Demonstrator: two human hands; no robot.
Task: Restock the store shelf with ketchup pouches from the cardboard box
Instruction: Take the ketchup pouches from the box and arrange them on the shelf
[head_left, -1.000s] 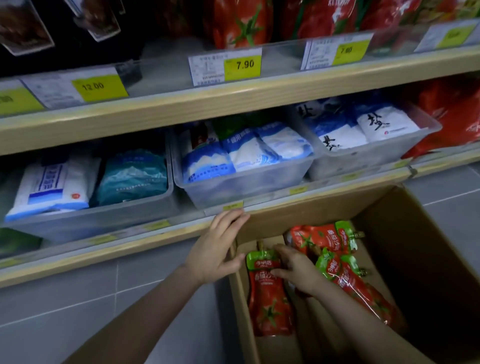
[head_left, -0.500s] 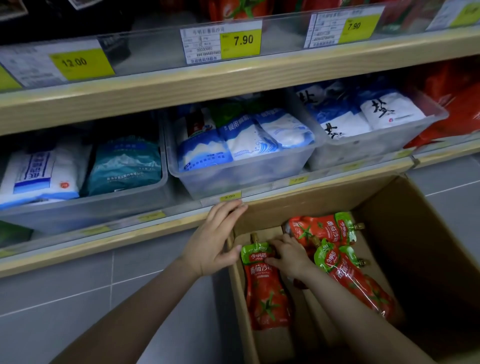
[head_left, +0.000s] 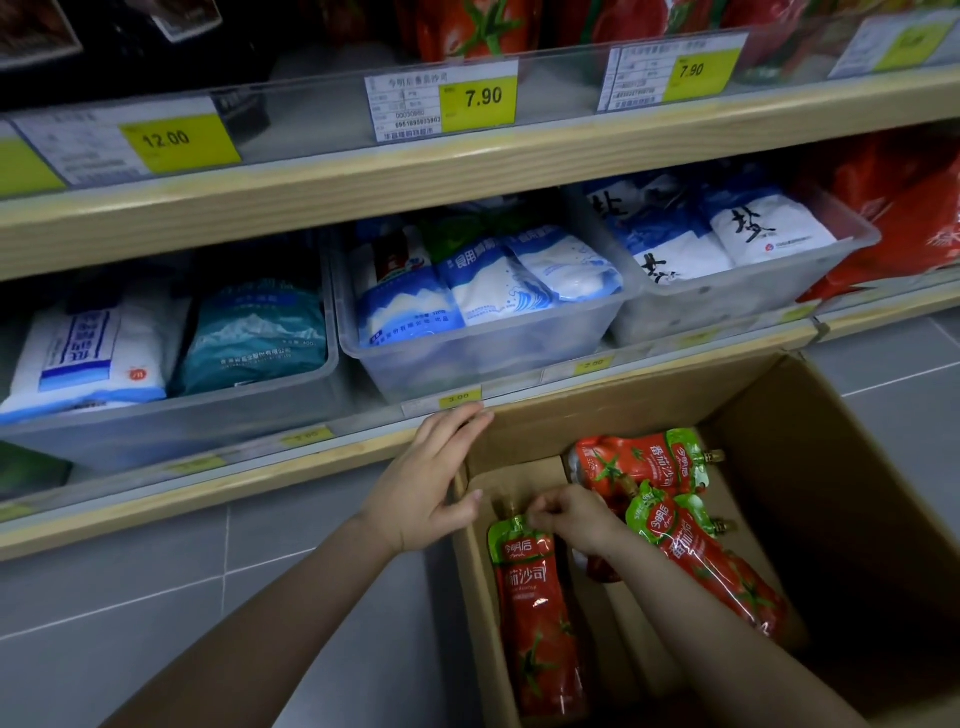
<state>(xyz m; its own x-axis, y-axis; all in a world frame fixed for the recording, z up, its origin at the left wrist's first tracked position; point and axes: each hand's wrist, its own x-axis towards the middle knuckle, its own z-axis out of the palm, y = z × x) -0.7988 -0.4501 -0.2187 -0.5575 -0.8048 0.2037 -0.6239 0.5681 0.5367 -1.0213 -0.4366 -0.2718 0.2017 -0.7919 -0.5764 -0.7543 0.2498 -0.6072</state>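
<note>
The cardboard box (head_left: 810, 467) could slide if my left hand (head_left: 426, 488), fingers straight, flat on its corner, lets go. Three ketchup pouches lie inside. My right hand (head_left: 571, 514) pinches the nearest ketchup pouch (head_left: 530, 613) only at its green top, so the slick film may slip when lifted. Half a second ago those fingers lay looser over it.

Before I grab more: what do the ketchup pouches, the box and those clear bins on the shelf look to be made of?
Ketchup pouch: soft glossy plastic film, judging by glare streaks and wrinkles; spout looks harder plastic. Cardboard box: matte brown cardboard, with folded flaps and raw edges. Clear bin: rigid translucent plastic, slightly frosted; the bags show through its wall.
</note>
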